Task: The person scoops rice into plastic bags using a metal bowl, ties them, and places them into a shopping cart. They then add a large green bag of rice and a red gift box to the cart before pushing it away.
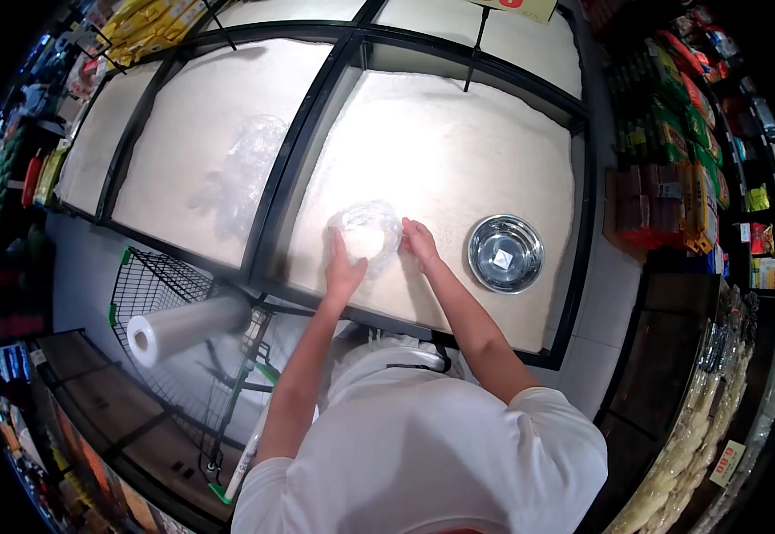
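Note:
A clear plastic bag (371, 221) lies low over the near part of a black-framed bin filled with pale, rice-like grain (432, 142). Something white shows inside the bag. My left hand (345, 269) is curled around the bag's left and lower side, its thumb toward the middle. At the bag's right edge, my right hand (418, 242) has its fingers bent together on the plastic. To the right of that hand, a shiny steel bowl (530, 254) sits on the grain with a small white label inside.
Another clear plastic bag (250, 169) lies on the pale contents of the left bin. A black divider (303, 133) separates the two bins. Below left stands a wire shopping cart (161, 280) with a roll of plastic bags (187, 327). Packed shelves (672, 178) line the right.

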Motion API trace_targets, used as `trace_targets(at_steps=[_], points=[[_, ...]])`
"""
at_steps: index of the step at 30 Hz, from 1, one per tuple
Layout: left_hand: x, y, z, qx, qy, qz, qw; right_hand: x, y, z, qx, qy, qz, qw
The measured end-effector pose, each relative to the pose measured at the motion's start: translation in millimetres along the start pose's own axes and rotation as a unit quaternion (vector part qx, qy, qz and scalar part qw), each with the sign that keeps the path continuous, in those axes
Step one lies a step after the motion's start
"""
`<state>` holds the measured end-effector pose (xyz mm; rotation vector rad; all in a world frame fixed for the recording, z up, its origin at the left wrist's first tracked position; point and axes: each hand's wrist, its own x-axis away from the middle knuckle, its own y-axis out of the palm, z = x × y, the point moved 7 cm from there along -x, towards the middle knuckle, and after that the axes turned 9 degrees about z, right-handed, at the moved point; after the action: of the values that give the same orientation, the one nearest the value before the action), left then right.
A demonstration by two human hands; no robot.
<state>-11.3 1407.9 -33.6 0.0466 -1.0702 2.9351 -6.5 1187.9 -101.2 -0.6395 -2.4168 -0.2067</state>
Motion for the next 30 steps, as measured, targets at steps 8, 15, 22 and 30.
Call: trace_targets(at_steps=[8, 15, 22, 30], points=[[-20, -29, 7, 0.057, 0.001, 0.062, 0.996, 18, 15, -60, 0.003, -0.151, -0.017, 0.988], [-30, -70, 71, 0.244, -0.020, 0.074, 0.967, 76, -24, -141, -0.015, -0.208, -0.033, 0.977], [-38, -122, 145, 0.247, -0.001, 0.059, 0.967, 136, -40, -201, -0.032, -0.266, -0.020, 0.963], [-27, -139, 165, 0.337, 0.044, 0.095, 0.936, 173, -57, -218, -0.105, -0.372, 0.028, 0.922]])
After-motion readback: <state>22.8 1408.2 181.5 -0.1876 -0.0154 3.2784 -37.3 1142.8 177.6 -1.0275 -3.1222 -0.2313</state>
